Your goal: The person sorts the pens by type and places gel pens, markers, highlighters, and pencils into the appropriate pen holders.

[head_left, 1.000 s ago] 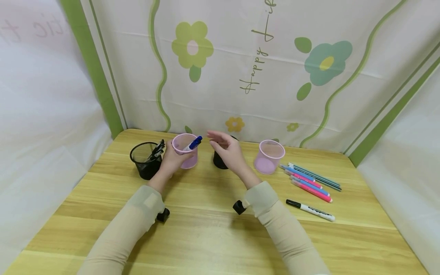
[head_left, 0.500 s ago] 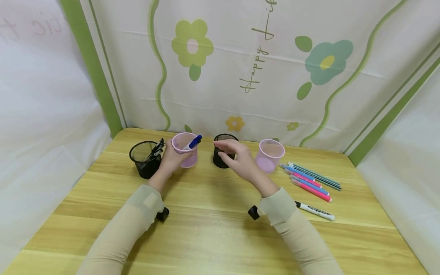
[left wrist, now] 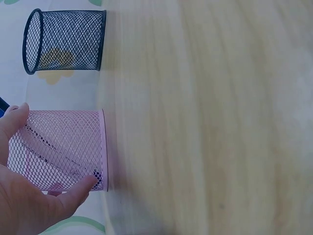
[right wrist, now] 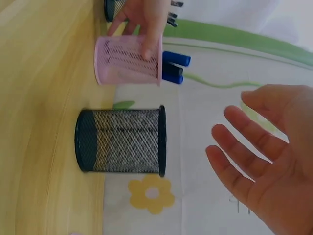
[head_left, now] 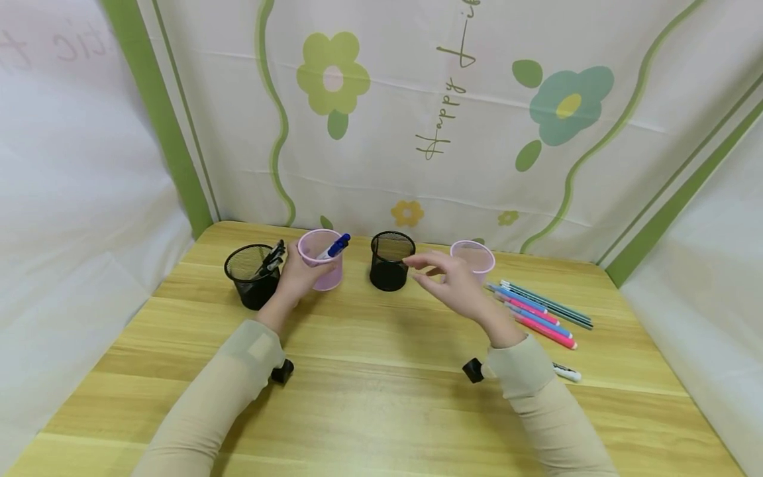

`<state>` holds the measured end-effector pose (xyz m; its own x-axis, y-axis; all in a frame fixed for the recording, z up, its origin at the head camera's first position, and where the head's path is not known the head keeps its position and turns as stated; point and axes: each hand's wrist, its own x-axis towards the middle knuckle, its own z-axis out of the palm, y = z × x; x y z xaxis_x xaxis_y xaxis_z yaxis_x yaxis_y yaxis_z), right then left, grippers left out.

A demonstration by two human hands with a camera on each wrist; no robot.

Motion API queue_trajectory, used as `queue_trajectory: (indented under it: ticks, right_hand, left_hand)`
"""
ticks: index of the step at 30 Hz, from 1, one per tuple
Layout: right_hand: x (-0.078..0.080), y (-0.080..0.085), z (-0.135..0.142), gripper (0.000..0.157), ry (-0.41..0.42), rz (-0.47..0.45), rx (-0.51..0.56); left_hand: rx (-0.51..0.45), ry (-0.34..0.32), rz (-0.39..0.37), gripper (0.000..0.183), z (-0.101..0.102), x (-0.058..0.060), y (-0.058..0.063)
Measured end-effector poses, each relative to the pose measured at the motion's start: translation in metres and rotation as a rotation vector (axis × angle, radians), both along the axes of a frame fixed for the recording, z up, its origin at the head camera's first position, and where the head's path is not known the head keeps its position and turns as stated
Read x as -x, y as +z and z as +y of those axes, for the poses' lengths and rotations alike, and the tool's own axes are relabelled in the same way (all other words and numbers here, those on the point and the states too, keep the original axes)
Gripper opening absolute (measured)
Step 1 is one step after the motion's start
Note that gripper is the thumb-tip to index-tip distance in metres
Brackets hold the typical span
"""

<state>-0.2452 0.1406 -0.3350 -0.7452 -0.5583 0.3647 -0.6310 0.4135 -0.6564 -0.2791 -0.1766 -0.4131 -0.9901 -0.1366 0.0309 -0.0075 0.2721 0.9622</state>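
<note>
My left hand (head_left: 296,277) holds a pink mesh pen cup (head_left: 329,278) by its side, the thumb and fingers around the wall. Blue-capped markers (right wrist: 176,59) lean out over its rim. Nothing is in my right hand (head_left: 454,285); its fingers are spread and slightly bent, in the air to the right of a black mesh pen cup (head_left: 389,268). In the right wrist view, this black cup (right wrist: 122,141) stands between the pink cup and my right hand, with no pens in it. Part of a second pink cup (head_left: 479,258) is hidden behind my right hand.
At the left, another black mesh cup (head_left: 250,281) holds several black pens (head_left: 273,258). Pink and blue pens (head_left: 545,324) lie at the right beside dark pencils (head_left: 563,308). A white marker (head_left: 567,372) is partly under my right sleeve. A patterned cloth (head_left: 381,119) hangs behind the table.
My right hand has moved rightward, away from the pink cup with the markers and past the middle black cup, now overlapping the second pink cup. My left hand has stayed on its cup.
</note>
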Motion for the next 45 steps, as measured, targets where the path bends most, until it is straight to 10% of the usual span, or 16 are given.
queue_trajectory:
  ticks: [45]
  right_hand:
    - [-0.029, -0.032, 0.17, 0.037, -0.033, -0.334, -0.463]
  left_hand:
    - [-0.004, -0.005, -0.009, 0.093, 0.0, 0.0, 0.001]
